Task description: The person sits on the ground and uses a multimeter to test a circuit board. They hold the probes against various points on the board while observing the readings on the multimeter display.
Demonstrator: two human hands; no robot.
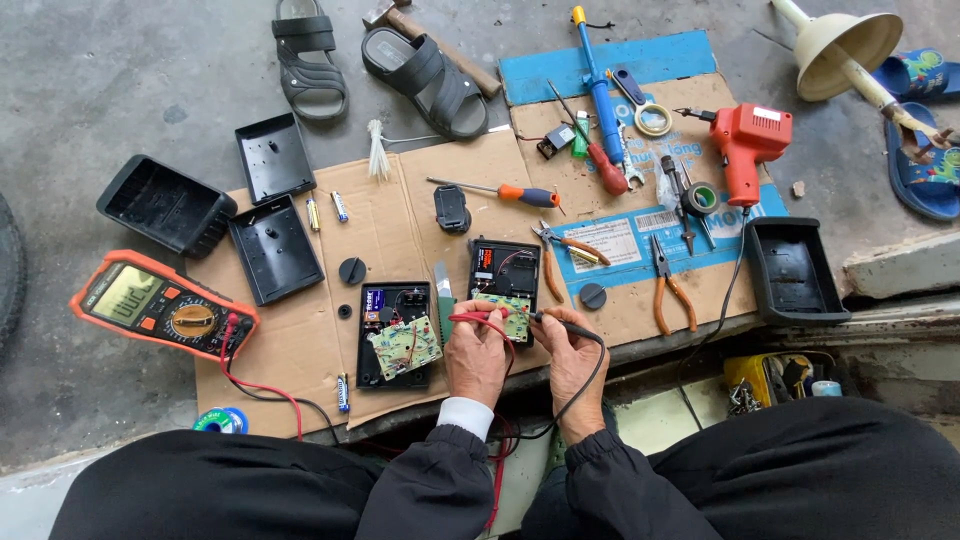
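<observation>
On the far left of the cardboard sheet [300, 350] spread over the concrete floor [90, 80], an orange multimeter [163, 305] lies face up, its red lead [262, 386] curling off along the cardboard's near edge. Above it sit a deep black plastic shell [165, 204] and two flat black covers [273, 155] [275, 248], with loose small batteries [339, 206] just beside them. A roll of solder wire [222, 420] rests on the floor near the cardboard's lower left corner.

Toward the middle, an opened black device [392, 335] lies with its green circuit board [405, 347] tilted up out of the case. Just right of it is a second opened black device [504, 280], whose own green board [505, 315] shows at its near end.

The left hand [475, 355] holds the red probe [478, 317], fingers clamped around its handle, the tip lying across the second board. The right hand [570, 360] holds the black probe [560, 322], fingers closed on it, tip pointing left at the same board; whether either tip touches the board I cannot tell. The hands are near each other at the cardboard's front edge.

Further right lie an orange-handled screwdriver [505, 192], two pairs of orange-handled pliers [560, 255] [668, 285], a blue suction tool [598, 90], a roll of tape [702, 198], a red soldering gun [748, 145] and another black shell [795, 270]. Two black sandals [375, 65] lie on the floor at the top.
</observation>
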